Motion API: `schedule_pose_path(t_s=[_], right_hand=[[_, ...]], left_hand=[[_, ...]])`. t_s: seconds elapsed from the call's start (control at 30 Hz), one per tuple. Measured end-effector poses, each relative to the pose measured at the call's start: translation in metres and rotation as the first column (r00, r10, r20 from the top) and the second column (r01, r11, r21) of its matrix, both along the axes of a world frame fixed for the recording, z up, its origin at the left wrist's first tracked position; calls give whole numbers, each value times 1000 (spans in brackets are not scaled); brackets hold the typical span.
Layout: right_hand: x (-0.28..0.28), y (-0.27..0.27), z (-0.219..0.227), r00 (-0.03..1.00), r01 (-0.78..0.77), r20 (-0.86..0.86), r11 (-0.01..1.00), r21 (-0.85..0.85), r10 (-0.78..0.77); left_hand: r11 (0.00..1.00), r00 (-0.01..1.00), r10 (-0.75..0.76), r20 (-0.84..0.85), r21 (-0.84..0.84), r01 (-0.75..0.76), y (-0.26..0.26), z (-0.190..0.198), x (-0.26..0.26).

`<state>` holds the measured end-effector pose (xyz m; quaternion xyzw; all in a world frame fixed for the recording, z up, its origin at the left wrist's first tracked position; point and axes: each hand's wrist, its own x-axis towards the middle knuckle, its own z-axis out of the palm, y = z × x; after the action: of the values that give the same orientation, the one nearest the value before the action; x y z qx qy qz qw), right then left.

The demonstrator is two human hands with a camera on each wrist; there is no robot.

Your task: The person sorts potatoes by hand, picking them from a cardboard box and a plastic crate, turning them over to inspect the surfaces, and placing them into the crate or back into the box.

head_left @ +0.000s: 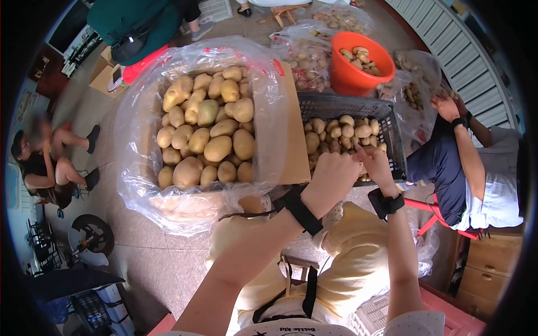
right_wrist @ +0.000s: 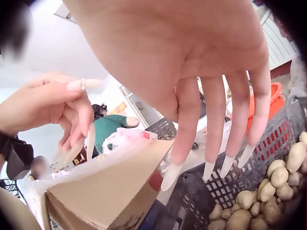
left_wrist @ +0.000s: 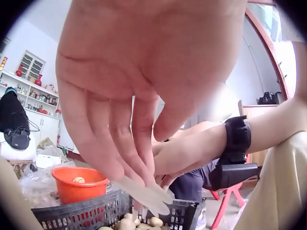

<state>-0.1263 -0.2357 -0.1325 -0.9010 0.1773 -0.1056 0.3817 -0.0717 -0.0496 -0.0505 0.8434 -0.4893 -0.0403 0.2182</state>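
My left hand [head_left: 335,176] and right hand [head_left: 375,163] are close together above a black plastic crate [head_left: 397,145] of small potatoes [head_left: 342,131]. In the left wrist view the fingers of my left hand [left_wrist: 129,105] point down, loosely bent, with long pale nails and nothing in the palm. The fingers of my right hand [right_wrist: 211,91] hang nearly straight and spread over the crate in the right wrist view, also holding nothing. Left of the crate stands a cardboard box [head_left: 294,129] lined with clear plastic [head_left: 131,134], full of larger potatoes [head_left: 217,148].
Behind the crate is an orange bucket [head_left: 350,75] with some potatoes inside. Clear bags of potatoes [head_left: 302,61] lie around it. A seated person [head_left: 448,168] is close on the right; another sits far left. A tyre [head_left: 92,235] lies on the left floor.
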Motion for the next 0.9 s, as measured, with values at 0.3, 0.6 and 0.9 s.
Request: schedule_pose_path(t_s=[0.3, 0.6, 0.9], right_hand=[[-8, -42, -27, 984, 37, -173, 999, 22, -32], [-1, -58, -43, 961, 169, -258, 946, 276, -97], [7, -65, -49, 813, 100, -572, 941, 324, 111]], left_hand=[[978, 979, 201, 9, -52, -201, 4, 0, 36], [942, 945, 326, -20, -77, -326, 3, 10, 53], [923, 921, 381, -85, -19, -384, 5, 17, 71]])
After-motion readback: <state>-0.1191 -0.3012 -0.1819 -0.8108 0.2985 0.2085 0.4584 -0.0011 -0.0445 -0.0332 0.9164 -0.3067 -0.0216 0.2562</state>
